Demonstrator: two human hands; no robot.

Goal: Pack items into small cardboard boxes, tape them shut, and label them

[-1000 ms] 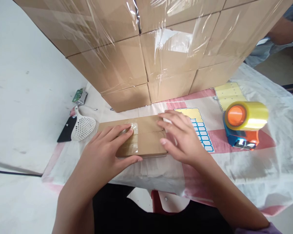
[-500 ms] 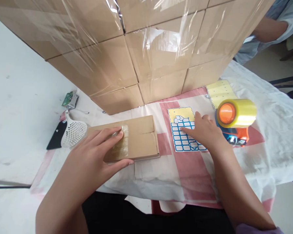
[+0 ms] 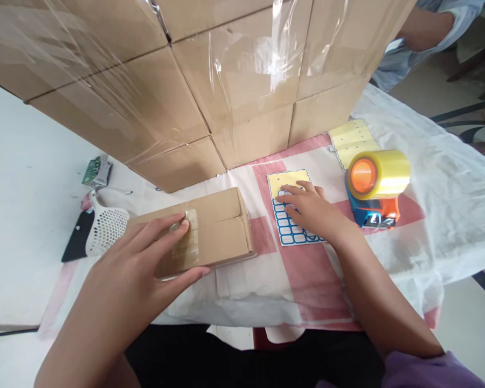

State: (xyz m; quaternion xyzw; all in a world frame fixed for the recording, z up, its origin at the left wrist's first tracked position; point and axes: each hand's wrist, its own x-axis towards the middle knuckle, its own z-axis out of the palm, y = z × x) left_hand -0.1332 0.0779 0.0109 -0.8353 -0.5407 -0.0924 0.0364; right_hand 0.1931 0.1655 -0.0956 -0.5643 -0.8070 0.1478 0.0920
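Observation:
A flat cardboard box (image 3: 214,226) lies on the cloth-covered table, with clear tape across its left part. My left hand (image 3: 145,264) rests flat on it, fingers spread over the tape and thumb along the near edge. My right hand (image 3: 311,207) lies on a sheet of blue-bordered stickers (image 3: 285,229) to the right of the box, its fingertips curled down on the top rows of labels. I cannot make out whether a sticker is pinched.
A wall of plastic-wrapped cartons (image 3: 210,81) stands right behind the box. A tape dispenser (image 3: 374,186) with a yellow roll sits right of the stickers, a yellow label sheet (image 3: 353,140) behind it. A white perforated scoop (image 3: 105,229) lies at left. Another person's arm (image 3: 424,27) shows top right.
My right hand left the box and moved right onto the sticker sheet, then slid up to its top rows. My left hand stayed on the box.

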